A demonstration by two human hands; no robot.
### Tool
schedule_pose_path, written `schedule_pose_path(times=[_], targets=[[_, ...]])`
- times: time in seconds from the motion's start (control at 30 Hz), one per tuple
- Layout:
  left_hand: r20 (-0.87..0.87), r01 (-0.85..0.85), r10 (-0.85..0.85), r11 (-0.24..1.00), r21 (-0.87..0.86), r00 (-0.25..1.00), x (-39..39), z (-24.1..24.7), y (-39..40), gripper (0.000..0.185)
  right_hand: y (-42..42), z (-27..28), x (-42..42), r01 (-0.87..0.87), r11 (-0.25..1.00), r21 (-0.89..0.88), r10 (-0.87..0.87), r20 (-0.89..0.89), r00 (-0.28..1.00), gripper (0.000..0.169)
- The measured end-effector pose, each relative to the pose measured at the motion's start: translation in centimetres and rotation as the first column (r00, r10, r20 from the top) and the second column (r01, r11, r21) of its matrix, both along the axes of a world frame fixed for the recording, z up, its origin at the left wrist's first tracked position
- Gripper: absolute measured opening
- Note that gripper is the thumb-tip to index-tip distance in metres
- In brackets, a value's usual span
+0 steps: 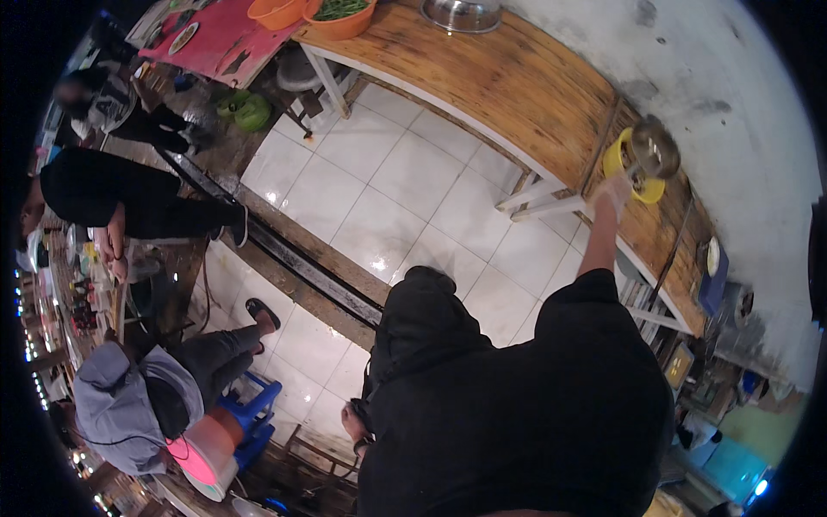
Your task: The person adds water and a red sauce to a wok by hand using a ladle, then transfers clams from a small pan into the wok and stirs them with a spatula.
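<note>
My right hand [608,191], in what looks like a thin clear plastic glove, reaches out to the yellow tub [651,192] on the wooden table. A round metal bowl or large ladle [656,147] is tilted over the tub's far side, blurred, and my right hand seems to grip it by a handle-like part. Small brown pieces show inside the tub. Low at my left side is my left hand [353,423], with a dark band at the wrist. Its fingers are partly hidden against a dark thing, so its grip is unclear.
The wooden table [491,71] runs along the wall, bearing a glass or metal dome [462,14] and an orange basin of greens [339,18]. A floor drain channel [303,265] crosses the white tiles. One person sits at left [123,413]; others stand beyond [110,194].
</note>
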State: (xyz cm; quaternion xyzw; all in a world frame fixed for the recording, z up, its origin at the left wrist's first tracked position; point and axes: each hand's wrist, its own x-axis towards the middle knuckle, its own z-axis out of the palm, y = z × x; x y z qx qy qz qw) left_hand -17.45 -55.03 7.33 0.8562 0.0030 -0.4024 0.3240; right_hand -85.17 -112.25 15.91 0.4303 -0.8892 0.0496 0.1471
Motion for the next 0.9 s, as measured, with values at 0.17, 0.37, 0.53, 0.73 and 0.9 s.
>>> schedule_pose_path(times=[0.17,0.37,0.53,0.73,0.9], targets=[[0.022,0.051,-0.053,0.997,0.064,0.998,0.3,0.6,-3.0,0.041,-2.3,-1.2,-4.6,-0.090,0.907,0.411,0.110,-0.026,0.994,0.029],[0.185,-0.109,0.081,0.984,0.144,0.979,-2.5,0.8,0.0,0.039,-8.1,0.7,3.9,-0.285,0.934,0.214,0.321,-0.158,0.934,0.030],[0.071,-0.350,0.344,0.892,0.285,0.936,-11.7,-0.4,6.0,0.048,-10.5,1.9,20.1,-0.635,0.764,-0.113,0.618,-0.152,0.771,0.032],[-0.027,-0.424,0.463,0.833,0.355,0.886,-18.0,-5.0,11.7,0.053,-4.7,-1.5,42.0,-0.874,0.433,-0.220,0.901,0.078,0.427,0.034],[0.020,-0.380,0.390,0.884,0.273,0.921,-17.8,-9.6,15.9,0.048,4.0,-7.6,59.4,-0.997,-0.032,-0.069,0.862,0.504,-0.062,0.035]])
